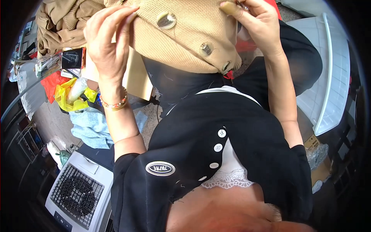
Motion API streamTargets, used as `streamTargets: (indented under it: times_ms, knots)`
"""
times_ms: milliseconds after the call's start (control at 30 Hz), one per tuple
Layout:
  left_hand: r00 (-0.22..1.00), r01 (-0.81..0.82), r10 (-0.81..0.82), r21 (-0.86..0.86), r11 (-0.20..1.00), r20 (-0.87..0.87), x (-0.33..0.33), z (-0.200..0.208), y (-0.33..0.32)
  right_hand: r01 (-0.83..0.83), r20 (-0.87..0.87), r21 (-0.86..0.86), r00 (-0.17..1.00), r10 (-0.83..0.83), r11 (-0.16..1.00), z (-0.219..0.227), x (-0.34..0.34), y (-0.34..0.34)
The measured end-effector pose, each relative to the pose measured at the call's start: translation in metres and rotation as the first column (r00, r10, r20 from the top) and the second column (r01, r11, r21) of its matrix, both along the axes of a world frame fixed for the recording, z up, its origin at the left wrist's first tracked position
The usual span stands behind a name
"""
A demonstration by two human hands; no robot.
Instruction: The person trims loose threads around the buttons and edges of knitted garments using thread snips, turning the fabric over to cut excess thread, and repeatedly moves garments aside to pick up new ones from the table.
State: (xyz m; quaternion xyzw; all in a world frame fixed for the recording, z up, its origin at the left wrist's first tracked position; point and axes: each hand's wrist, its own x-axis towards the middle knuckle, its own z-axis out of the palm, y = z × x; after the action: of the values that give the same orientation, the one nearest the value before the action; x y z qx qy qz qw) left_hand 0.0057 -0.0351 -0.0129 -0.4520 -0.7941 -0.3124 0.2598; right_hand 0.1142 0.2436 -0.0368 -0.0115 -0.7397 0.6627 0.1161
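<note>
A tan knitted cardigan [185,42] with large shiny buttons lies over my lap, its button edge running down to the right. My left hand [106,42] grips the knit at its left side, fingers curled onto the fabric near the top button [166,20]. My right hand [257,23] pinches the garment's upper right part, with a small metal object at the fingertips that I cannot make out. A second button [206,48] and a third at the hem [226,66] show between the hands. A beaded bracelet sits on my left wrist.
More tan knitwear [62,23] is heaped at the upper left. A yellow plastic bag [69,96], a light blue cloth [91,125] and a white fan heater [77,189] lie on the floor to the left. A white plastic panel [328,85] stands at the right, with a cardboard box [319,154] below it.
</note>
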Motion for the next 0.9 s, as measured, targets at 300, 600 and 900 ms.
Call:
streamTargets:
  times_ms: [300,600,900]
  knots:
    - [0.981,-0.157,0.189,0.37,0.916,-0.052,-0.026,0.033,-0.037,-0.362,-0.341,-0.676,0.926,0.162,0.642,0.077,-0.064,-0.028]
    - [0.891,-0.45,0.452,-0.193,0.872,-0.036,-0.053,-0.032,-0.06,0.023,-0.109,0.487,0.993,0.035,0.873,0.029,-0.145,-0.047]
    - [0.989,-0.146,0.143,0.062,0.987,0.05,0.03,0.036,0.019,-0.011,0.064,0.375,0.998,-0.014,0.927,0.037,-0.124,-0.043]
